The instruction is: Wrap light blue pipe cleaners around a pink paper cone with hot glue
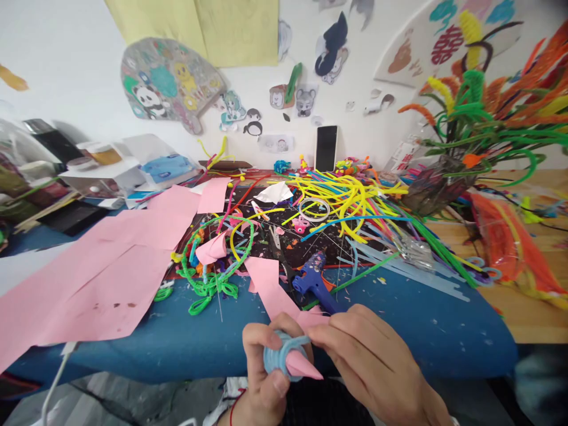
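The only writing I could read was a red Chinese double-happiness character (448,44) on a white fan on the wall. The print on the blue tissue pack (166,167) was too blurred.

The left hand (266,378) was closed around a pink paper cone (302,365), with the thumb pressed on its lower side. A light blue pipe cleaner (277,355) was wound around the wide end of the cone. The right hand (373,361) was nearly closed and pinched the free end of this pipe cleaner between thumb and forefinger (the other fingers were curled loosely).

The cone was at the near edge of the blue table (421,319), just in front of a blue glue gun (313,281) and near a large pink paper sheet (102,278).
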Available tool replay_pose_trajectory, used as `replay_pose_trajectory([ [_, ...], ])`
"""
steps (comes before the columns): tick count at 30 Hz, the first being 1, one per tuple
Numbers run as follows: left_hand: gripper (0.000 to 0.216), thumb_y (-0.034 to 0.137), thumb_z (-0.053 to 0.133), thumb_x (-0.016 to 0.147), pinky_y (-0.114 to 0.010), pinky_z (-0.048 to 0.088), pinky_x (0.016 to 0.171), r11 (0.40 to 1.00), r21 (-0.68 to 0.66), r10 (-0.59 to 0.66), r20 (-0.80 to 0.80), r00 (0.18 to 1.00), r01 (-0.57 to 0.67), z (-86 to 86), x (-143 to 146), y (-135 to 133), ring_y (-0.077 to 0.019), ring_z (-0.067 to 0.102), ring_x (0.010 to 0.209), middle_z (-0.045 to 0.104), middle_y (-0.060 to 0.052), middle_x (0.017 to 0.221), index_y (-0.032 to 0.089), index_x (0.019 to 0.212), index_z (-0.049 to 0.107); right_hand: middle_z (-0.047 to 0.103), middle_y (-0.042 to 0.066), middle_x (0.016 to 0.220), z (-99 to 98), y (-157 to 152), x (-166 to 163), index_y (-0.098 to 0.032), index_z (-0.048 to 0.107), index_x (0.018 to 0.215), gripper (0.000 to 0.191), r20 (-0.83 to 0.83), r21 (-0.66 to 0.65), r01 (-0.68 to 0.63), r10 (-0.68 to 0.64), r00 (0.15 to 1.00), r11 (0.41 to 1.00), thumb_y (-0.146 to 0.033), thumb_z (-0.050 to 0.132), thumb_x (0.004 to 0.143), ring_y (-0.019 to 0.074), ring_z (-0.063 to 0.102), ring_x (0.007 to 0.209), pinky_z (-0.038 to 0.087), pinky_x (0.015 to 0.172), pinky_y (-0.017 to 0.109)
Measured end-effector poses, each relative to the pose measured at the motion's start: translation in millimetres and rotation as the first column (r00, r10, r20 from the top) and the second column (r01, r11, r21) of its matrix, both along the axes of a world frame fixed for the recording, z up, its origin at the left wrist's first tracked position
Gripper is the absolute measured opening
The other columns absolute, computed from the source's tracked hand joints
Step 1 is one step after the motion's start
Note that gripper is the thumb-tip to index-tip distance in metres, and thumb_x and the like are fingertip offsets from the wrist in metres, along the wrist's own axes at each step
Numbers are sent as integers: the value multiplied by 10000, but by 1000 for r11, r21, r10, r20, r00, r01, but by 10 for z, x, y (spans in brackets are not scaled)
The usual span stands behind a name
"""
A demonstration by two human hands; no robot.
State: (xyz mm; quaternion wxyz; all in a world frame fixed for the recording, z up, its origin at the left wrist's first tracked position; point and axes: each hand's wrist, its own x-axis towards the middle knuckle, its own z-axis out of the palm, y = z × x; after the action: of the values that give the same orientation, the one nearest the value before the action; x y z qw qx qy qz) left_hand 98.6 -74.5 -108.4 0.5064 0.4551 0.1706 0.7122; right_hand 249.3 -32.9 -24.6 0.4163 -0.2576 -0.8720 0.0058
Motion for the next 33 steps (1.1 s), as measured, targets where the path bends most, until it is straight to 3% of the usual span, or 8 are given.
replay_pose_trajectory([
  [9,153,490,528,1007,-217,256,460,996,4,85,-7,996,-85,-14,6,-17,-120,337,558,491,17,882,406,1135,523,734,22,752,45,-74,-50,-145,670,1017,211,5,70,51,-51,999,996,-77,470,1028,149,655,641,534,629,292],
  [14,157,461,529,1014,-211,252,454,993,-7,117,13,993,-117,-15,12,-1,-125,385,579,550,9,922,404,1160,532,754,22,763,73,-104,-82,-139,669,1038,242,35,120,68,-73,997,990,-75,436,1041,149,707,719,566,797,280],
  [16,142,446,530,1014,-220,307,482,988,-29,149,10,989,-149,-20,14,5,-137,437,606,561,6,904,399,1147,543,760,31,779,51,-128,-98,-132,671,1048,226,48,114,76,-82,996,991,-74,453,1029,161,724,735,575,794,296],
  [20,107,422,560,1006,-237,430,549,981,-66,186,19,982,-185,9,29,28,-146,495,648,562,15,864,382,1104,575,749,31,770,-38,-145,-154,-159,678,1036,184,-72,-70,55,-60,996,996,-123,498,1035,157,716,682,583,662,279],
  [24,119,414,605,978,-207,451,530,967,-112,234,46,971,-228,54,59,69,-145,544,678,579,19,864,360,1084,602,772,23,807,-112,-117,-221,-190,697,951,169,-271,-254,-4,-67,960,967,-139,551,1020,138,750,730,627,721,224],
  [33,94,375,695,913,-224,533,627,925,-181,362,143,921,-335,142,136,138,-141,602,703,641,37,809,327,986,661,815,63,919,-248,-203,-348,-179,745,994,133,-446,-350,-47,-123,887,936,-108,657,923,179,789,833,659,791,261],
])
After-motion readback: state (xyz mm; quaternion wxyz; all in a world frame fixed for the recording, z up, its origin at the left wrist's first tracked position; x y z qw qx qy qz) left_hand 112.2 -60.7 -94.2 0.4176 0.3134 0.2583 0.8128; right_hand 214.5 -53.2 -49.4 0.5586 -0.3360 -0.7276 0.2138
